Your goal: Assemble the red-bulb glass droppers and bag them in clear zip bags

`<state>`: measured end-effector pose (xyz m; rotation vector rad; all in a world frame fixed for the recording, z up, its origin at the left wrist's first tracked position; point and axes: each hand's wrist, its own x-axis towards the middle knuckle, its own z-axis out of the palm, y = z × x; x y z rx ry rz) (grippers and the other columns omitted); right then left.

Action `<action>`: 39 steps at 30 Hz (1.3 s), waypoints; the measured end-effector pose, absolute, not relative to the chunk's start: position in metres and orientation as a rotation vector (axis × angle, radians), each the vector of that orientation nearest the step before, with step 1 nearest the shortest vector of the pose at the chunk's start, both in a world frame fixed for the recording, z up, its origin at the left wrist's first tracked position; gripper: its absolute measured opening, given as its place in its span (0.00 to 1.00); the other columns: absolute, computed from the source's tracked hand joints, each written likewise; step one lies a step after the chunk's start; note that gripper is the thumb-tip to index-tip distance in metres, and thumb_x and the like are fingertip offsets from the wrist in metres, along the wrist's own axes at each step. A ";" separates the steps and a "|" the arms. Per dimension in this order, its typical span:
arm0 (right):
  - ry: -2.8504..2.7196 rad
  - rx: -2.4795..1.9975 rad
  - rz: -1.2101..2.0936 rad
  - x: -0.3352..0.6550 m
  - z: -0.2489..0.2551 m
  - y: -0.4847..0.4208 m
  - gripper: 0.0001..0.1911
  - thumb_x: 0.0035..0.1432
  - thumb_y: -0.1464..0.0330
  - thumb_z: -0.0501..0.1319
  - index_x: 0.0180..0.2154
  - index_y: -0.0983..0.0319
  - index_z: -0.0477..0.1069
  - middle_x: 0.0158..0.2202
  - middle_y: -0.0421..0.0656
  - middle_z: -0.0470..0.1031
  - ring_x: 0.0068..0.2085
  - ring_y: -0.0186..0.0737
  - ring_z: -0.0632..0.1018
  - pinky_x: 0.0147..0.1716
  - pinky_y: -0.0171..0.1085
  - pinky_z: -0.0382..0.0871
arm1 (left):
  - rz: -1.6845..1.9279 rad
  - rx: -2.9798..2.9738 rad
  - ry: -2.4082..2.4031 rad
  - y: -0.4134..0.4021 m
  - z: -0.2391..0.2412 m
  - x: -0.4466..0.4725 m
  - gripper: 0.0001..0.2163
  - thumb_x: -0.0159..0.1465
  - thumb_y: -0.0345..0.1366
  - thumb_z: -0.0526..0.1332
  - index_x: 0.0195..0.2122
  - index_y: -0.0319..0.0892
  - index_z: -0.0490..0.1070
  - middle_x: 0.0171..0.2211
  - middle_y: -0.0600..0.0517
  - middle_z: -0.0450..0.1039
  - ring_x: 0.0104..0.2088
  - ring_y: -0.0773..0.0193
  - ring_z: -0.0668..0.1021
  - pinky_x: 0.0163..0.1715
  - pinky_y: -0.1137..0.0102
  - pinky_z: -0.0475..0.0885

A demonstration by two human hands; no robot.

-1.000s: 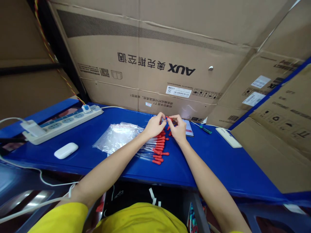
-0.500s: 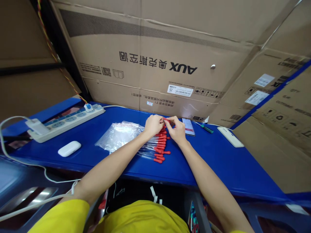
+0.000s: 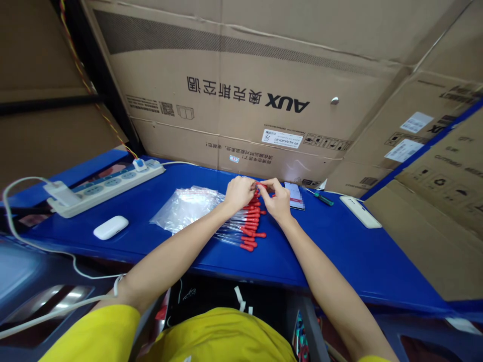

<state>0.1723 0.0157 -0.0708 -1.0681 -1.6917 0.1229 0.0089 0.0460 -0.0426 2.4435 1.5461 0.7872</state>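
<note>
On the blue table (image 3: 328, 246), the row of red-bulbed droppers (image 3: 252, 220) lies just my side of both hands, long axes roughly left to right, bulbs rightward, nearer my left hand (image 3: 240, 194). That hand is curled, its grip hidden; my right hand (image 3: 277, 200) pinches narrowly on a small red piece (image 3: 261, 185) between them.

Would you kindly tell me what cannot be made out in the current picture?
Red piece: head view; the left hand and right hand cover much of it.
Red-ended droppers: head view; the left forearm hides the clear far ends of some.
Phone-like screen: head view; its text is too small and blurred to read.
Right sleeve: head view; the bottom edge cuts it off.
</note>
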 end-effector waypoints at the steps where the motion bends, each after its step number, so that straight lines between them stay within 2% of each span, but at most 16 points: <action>1: -1.690 -1.052 0.139 0.173 -0.071 0.016 0.14 0.70 0.52 0.61 0.41 0.56 0.75 0.35 0.44 0.85 0.33 0.46 0.85 0.34 0.43 0.80 | 0.779 2.455 1.551 0.046 -0.042 0.009 0.09 0.66 0.31 0.60 0.31 0.44 0.79 0.34 0.42 0.83 0.40 0.48 0.83 0.36 0.64 0.67; 6: -1.687 -1.001 0.232 0.173 -0.072 0.017 0.13 0.70 0.53 0.63 0.42 0.56 0.75 0.37 0.45 0.86 0.36 0.48 0.87 0.39 0.46 0.82 | 0.755 2.507 1.564 0.048 -0.042 0.006 0.09 0.66 0.33 0.61 0.32 0.44 0.80 0.35 0.41 0.84 0.39 0.48 0.83 0.36 0.63 0.68; 15: -1.706 -1.021 0.223 0.175 -0.072 0.017 0.15 0.70 0.52 0.62 0.41 0.55 0.75 0.36 0.44 0.85 0.36 0.48 0.87 0.40 0.46 0.82 | 0.705 2.621 1.547 0.053 -0.045 0.004 0.10 0.67 0.34 0.60 0.32 0.44 0.80 0.34 0.41 0.83 0.38 0.49 0.83 0.36 0.63 0.70; 20: -1.723 -0.987 0.225 0.176 -0.071 0.017 0.13 0.70 0.53 0.63 0.40 0.56 0.75 0.35 0.44 0.85 0.35 0.47 0.86 0.38 0.45 0.81 | 0.667 2.662 1.539 0.053 -0.045 0.002 0.13 0.70 0.37 0.59 0.34 0.43 0.82 0.35 0.39 0.83 0.39 0.45 0.84 0.38 0.60 0.72; 25: -1.734 -1.027 0.226 0.177 -0.069 0.016 0.15 0.69 0.52 0.63 0.39 0.56 0.75 0.34 0.44 0.85 0.34 0.47 0.86 0.37 0.44 0.81 | 0.625 2.674 1.529 0.052 -0.044 0.001 0.12 0.70 0.36 0.59 0.37 0.42 0.84 0.37 0.37 0.83 0.41 0.44 0.84 0.43 0.59 0.74; 39: -1.763 -0.948 0.234 0.182 -0.073 0.019 0.13 0.70 0.54 0.64 0.40 0.56 0.75 0.33 0.42 0.84 0.34 0.46 0.87 0.33 0.40 0.79 | 0.559 2.703 1.569 0.047 -0.039 0.002 0.13 0.71 0.34 0.59 0.40 0.42 0.85 0.39 0.37 0.83 0.45 0.45 0.85 0.44 0.61 0.75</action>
